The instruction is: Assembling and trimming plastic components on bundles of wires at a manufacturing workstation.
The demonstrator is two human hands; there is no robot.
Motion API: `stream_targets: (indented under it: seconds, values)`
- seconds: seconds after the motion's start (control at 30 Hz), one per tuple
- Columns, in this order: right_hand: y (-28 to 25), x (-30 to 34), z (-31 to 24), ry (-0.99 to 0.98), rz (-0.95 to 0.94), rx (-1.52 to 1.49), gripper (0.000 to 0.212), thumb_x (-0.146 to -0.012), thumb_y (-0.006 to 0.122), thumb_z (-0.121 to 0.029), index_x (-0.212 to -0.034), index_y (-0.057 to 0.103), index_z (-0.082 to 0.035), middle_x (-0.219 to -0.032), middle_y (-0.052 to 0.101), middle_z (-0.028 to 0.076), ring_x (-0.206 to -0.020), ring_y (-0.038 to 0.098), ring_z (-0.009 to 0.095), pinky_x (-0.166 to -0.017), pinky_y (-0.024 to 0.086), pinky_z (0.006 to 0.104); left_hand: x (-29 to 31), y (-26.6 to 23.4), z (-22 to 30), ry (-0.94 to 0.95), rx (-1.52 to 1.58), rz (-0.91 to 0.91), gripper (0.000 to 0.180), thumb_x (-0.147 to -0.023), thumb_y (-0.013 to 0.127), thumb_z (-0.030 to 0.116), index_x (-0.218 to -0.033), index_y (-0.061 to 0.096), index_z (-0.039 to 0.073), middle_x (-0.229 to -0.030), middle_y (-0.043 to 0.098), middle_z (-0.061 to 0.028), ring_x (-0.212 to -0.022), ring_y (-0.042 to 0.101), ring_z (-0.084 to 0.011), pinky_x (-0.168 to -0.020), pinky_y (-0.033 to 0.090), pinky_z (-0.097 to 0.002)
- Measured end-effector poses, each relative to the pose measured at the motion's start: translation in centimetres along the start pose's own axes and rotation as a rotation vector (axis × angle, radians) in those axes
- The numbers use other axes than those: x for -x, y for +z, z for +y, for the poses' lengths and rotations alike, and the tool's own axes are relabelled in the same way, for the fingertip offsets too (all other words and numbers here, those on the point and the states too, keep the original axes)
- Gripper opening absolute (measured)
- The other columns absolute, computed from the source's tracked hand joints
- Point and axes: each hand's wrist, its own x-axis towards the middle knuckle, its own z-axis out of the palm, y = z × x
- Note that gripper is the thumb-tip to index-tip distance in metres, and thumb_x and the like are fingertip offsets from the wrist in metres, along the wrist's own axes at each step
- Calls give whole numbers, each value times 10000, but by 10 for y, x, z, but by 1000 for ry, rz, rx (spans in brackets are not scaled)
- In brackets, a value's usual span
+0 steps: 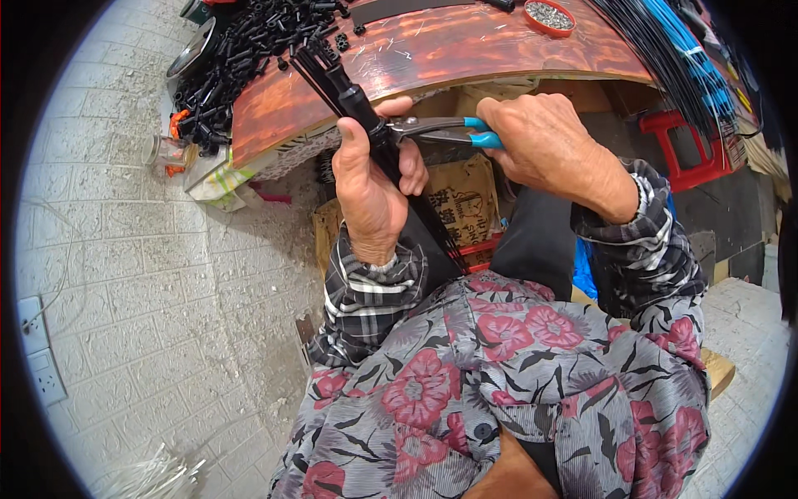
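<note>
My left hand (370,191) is wrapped around a bundle of thin black rods (432,224) with black plastic fittings (356,104) on it. The bundle slants from above the table's near edge down towards my lap. My right hand (553,145) grips a pair of pliers (457,131) with blue-sleeved handles. Their metal jaws meet the black fitting just beside my left fingers. Whether the jaws are pinching a small part there is too small to make out.
A reddish wooden table (449,41) lies ahead. On its left is a heap of black plastic parts (270,37); a red dish of small metal pieces (550,17) is at the back. Black and blue rods (677,50) lie at the right, above a red plastic stool (690,162). Cardboard (465,191) sits below.
</note>
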Motion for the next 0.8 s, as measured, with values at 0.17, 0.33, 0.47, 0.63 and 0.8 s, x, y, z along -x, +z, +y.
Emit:
stream_targets:
  seconds: [0.17, 0.33, 0.47, 0.63, 0.8]
  values:
    - [-1, 6, 1, -15, 70, -2, 212, -746, 729, -163, -814, 605, -5, -662, 647, 166, -651, 672, 339, -569, 519, 427, -2, 6, 2, -14, -39, 49, 700, -1006, 294, 597, -1217, 560, -15, -575, 443, -25, -438, 371, -120, -435, 321, -275]
    - [-4, 11, -2, 74, 26, 8, 218, -740, 733, -157, -825, 599, -7, -661, 643, 170, -663, 673, 339, -571, 518, 423, -3, 4, 2, -9, -30, 49, 717, -1003, 293, 603, -1212, 555, -31, -564, 438, -27, -439, 380, -127, -434, 316, -276]
    - [-1, 8, -3, 22, 16, -15, 217, -794, 696, -139, -908, 539, -43, -677, 609, 144, -676, 635, 359, -584, 463, 461, 1, 1, 0, -21, -27, 41, 724, -1003, 293, 603, -1209, 548, -42, -555, 431, -29, -441, 386, -133, -434, 309, -278]
    - [10, 13, -3, -43, 210, -76, 256, -758, 710, -130, -919, 545, -20, -742, 611, 156, -694, 656, 339, -603, 515, 428, -1, 4, 2, -16, -60, 64, 731, -999, 293, 613, -1211, 547, -39, -555, 427, -26, -440, 379, -131, -434, 303, -277]
    - [12, 15, 0, -18, 196, 34, 231, -763, 672, -100, -927, 530, -20, -763, 607, 161, -694, 657, 340, -601, 521, 427, 0, 10, -1, -23, -18, 36, 710, -992, 347, 606, -1163, 575, -45, -557, 454, -15, -447, 394, -102, -440, 330, -256]
